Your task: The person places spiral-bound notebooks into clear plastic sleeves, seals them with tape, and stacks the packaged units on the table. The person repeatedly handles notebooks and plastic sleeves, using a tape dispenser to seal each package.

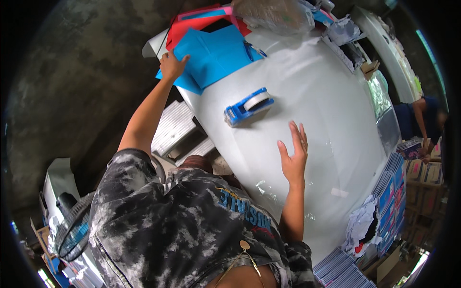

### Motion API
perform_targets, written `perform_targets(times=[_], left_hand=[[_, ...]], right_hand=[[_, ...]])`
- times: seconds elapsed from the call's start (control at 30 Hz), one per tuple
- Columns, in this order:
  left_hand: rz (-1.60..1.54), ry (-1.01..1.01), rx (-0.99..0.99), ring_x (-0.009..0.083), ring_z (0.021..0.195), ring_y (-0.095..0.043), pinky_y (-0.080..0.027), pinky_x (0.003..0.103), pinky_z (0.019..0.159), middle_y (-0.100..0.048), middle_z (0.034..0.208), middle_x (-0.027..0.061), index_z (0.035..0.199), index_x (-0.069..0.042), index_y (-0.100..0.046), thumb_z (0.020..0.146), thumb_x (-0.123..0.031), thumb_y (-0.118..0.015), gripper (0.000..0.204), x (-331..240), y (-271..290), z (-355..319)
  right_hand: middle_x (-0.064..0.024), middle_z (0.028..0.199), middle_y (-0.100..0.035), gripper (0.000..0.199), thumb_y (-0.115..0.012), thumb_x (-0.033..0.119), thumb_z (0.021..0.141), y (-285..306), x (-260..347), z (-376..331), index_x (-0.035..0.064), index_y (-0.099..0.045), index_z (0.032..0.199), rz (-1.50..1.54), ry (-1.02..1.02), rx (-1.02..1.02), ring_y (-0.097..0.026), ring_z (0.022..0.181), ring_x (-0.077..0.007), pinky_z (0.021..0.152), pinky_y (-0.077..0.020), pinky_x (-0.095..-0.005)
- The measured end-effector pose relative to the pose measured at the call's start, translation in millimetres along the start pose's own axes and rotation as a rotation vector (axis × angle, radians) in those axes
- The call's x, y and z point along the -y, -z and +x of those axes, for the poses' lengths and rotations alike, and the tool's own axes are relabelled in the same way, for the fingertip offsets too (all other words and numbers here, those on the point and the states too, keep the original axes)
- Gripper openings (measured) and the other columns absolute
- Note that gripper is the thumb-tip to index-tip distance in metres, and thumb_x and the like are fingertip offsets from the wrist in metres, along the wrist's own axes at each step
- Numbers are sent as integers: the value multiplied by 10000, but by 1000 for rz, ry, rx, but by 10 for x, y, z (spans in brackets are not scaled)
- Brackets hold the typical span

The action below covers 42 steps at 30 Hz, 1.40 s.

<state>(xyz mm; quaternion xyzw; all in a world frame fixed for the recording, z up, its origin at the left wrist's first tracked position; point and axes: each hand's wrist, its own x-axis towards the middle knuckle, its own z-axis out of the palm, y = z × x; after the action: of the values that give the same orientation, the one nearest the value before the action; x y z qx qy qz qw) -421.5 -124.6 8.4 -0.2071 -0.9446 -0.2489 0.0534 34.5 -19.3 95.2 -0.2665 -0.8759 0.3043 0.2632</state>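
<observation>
My left hand [172,65] reaches far out and rests flat on a stack of blue paper sheets [216,55] at the far end of the white table [317,101]. Red sheets [185,26] lie under the blue ones. My right hand [294,153] is open, fingers spread, palm down on the bare white tabletop. A blue tape dispenser with a white roll [248,106] stands between the two hands, a little beyond my right hand.
A clear plastic bag [273,14] sits at the far end. Stacks of booklets [391,192] and crumpled paper [362,225] line the right edge. Another person [422,120] works at the far right. A fan [72,230] stands at my lower left.
</observation>
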Motion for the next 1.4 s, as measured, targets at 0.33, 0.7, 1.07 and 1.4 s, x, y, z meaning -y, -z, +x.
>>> perform_targets(times=[0.33, 0.7, 1.07, 1.4], left_hand=[[262, 71, 371, 373, 1163, -477, -314, 532, 960, -524, 1184, 248, 1278, 48, -323, 669, -506, -720, 914, -134, -165, 653], [7, -167, 438, 310, 1055, -565, -450, 436, 861, -608, 1114, 133, 1179, -104, -559, 739, -275, -659, 483, -51, 362, 1268], [-242, 178, 592, 319, 919, -631, -491, 405, 817, -621, 1023, 244, 1107, 101, -553, 718, -280, -681, 559, 717, -543, 3297], [-526, 177, 263, 343, 936, -610, -482, 419, 854, -539, 1136, 281, 1299, 106, -302, 558, -263, -851, 993, 301, -768, 2848]], right_hand=[[-98, 1046, -644, 355, -604, 204, 832, -815, 312, 2004, 94, -578, 1169, -122, -57, 132, -570, 1013, -291, 905, -405, -398], [-189, 1116, -552, 529, -636, 213, 791, -2059, -662, 3075, 119, -458, 1280, -582, -189, 341, -552, 1021, -352, 859, -459, -414], [-175, 1065, -566, 411, -588, 111, 748, -1625, -1437, 3247, 98, -553, 1158, -985, -299, 90, -563, 975, -336, 822, -459, -429], [-185, 915, -610, 299, -581, 111, 794, -3547, -425, 3854, -119, -561, 985, 559, -916, -14, -588, 736, -245, 598, -466, -394]])
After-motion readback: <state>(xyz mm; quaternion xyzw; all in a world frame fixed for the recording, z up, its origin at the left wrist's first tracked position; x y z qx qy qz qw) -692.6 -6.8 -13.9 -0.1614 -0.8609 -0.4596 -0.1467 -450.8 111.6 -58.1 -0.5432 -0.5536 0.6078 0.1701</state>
